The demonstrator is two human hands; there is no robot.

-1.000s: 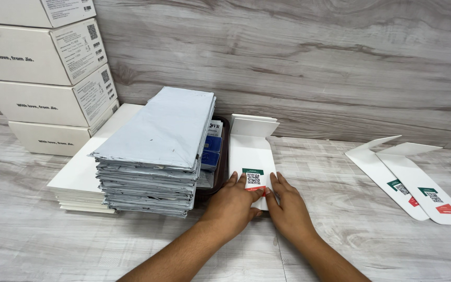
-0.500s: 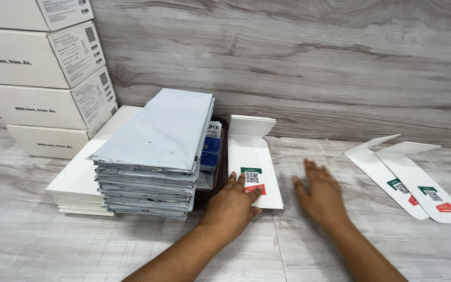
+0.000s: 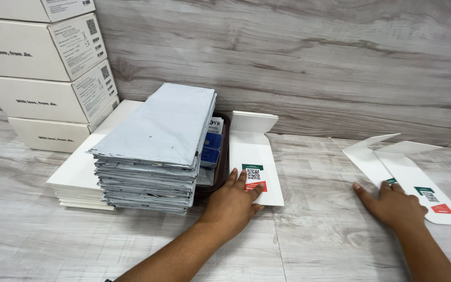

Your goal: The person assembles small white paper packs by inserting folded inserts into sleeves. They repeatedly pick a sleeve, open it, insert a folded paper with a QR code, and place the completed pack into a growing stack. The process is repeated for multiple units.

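**Two hands flat on two white envelopes**

Both hands lie well apart on the pale wood-grain desk (image 3: 314, 245), each pressed palm-down with the fingers spread, gripping nothing.

The left hand (image 3: 232, 203) rests on the near end of a white envelope (image 3: 254, 151), its fingertips covering part of the green and red labels printed there. That envelope stretches away from the hand toward the wall, its flap open and standing up at the far end. Just beside the left hand, on its outer side, rises a thick stack of grey mailer bags (image 3: 155, 151); the wrist sits close to the stack's near corner. Between the stack and the envelope, a dark tray (image 3: 224, 156) with blue items inside shows just beyond the fingertips.

The right hand (image 3: 392, 204) lies flat on the near end of a pair of overlapping white envelopes (image 3: 418, 177). These run from under the fingers outward and away, both flaps open and pointing toward the wall. One green label peeks out at the fingertips; another green label and a red one lie bare just past the hand's outer side.

Beyond the grey stack, further from the left hand, sits a low pile of flat white sheets (image 3: 82, 172), and behind that, stacked white cartons (image 3: 43, 78) against the wall.
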